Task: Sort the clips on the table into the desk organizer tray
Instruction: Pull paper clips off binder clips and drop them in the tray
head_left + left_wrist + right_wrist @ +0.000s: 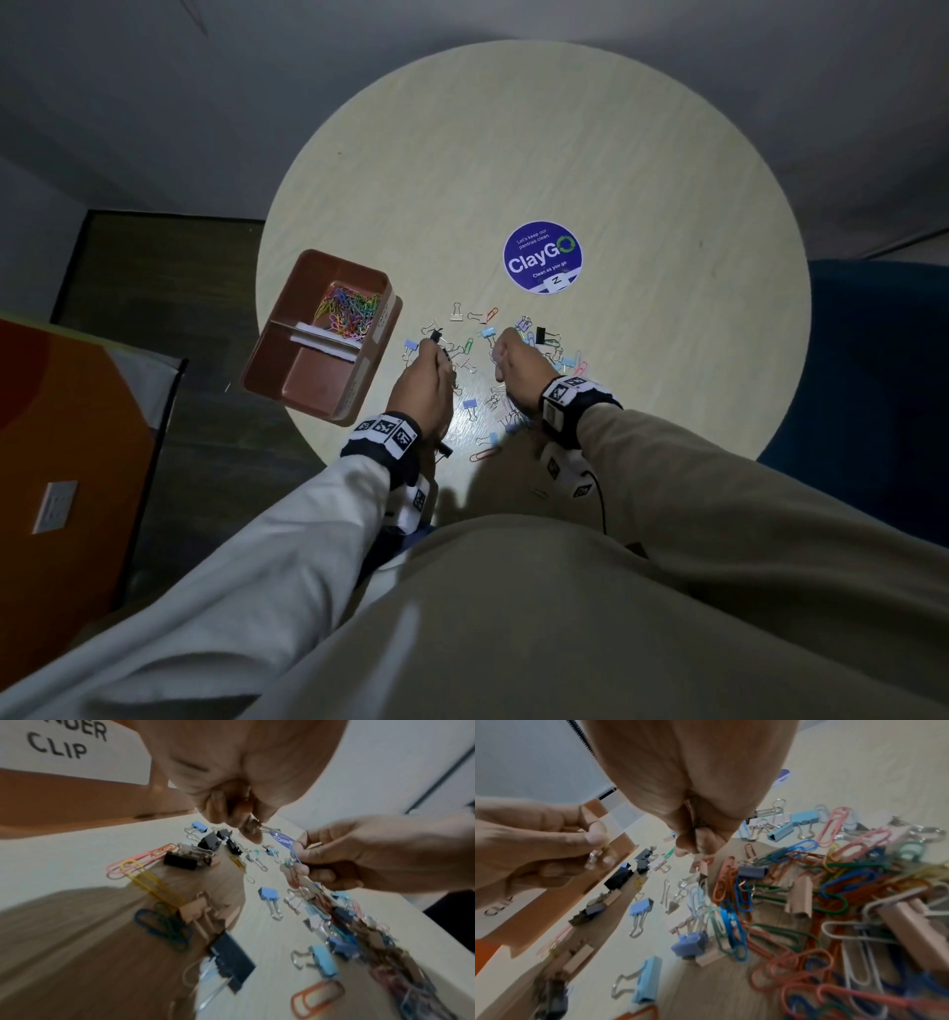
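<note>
Both hands work the scattered coloured clips (493, 360) just right of the brown plastic organizer tray (287, 383): the left hand (423, 385) pinches a small binder clip, the right hand (516, 367) pinches thin wire clips, and each load should, in my judgement, be carried to its labelled compartment unmixed.
</note>
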Tool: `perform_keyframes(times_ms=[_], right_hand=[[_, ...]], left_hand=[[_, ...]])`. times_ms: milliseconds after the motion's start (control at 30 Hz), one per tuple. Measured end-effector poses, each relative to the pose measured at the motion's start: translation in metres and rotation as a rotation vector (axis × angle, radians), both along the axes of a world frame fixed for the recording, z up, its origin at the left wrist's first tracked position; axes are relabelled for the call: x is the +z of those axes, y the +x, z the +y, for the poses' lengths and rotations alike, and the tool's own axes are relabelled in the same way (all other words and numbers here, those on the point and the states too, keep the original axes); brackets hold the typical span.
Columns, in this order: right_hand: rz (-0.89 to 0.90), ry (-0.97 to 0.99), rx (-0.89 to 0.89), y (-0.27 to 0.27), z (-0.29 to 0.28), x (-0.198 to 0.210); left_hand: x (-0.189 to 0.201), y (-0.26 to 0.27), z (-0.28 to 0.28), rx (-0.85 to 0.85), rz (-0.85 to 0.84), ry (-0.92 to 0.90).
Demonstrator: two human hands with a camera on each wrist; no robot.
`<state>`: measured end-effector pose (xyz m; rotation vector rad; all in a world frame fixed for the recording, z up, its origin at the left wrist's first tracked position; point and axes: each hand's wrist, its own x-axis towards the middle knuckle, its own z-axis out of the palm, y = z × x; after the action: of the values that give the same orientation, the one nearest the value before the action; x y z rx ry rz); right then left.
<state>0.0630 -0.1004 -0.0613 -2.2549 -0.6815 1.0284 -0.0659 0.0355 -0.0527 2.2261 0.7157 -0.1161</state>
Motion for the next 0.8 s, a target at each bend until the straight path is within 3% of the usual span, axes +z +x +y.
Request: perform_keyframes(times_ms=[100, 200, 267, 367, 467, 633, 800], right_hand=[[0.157, 0.065, -0.172, 0.004, 0.001, 0.004], [0.453, 0.178, -0.438, 0.01, 0.005, 0.011], [0.501, 0.216, -0.507, 0.013, 0.008, 0.011], [0.379, 0.214, -0.451, 0.014, 0.012, 0.005], [0.145, 0.146, -0.244, 0.014, 0.014, 0.001], [0.053, 0.059, 0.058, 0.003, 0.023, 0.019], [0.088, 0.065, 0.098, -0.006, 0.029, 0.022]], left_hand=[[-0.002, 0.002, 0.002, 0.088, 0.015, -0.06], [-0.005, 0.003, 0.003, 0.152, -0.031, -0.174], [-0.005, 0.005, 0.003, 0.21, -0.059, -0.267], [-0.005, 0.004, 0.001, 0.338, -0.057, -0.52], [-0.006, 0.003, 0.001, 0.425, -0.057, -0.678], [-0.004, 0.003, 0.002, 0.43, -0.054, -0.619], [-0.002, 0.006, -0.001, 0.373, -0.019, -0.509]])
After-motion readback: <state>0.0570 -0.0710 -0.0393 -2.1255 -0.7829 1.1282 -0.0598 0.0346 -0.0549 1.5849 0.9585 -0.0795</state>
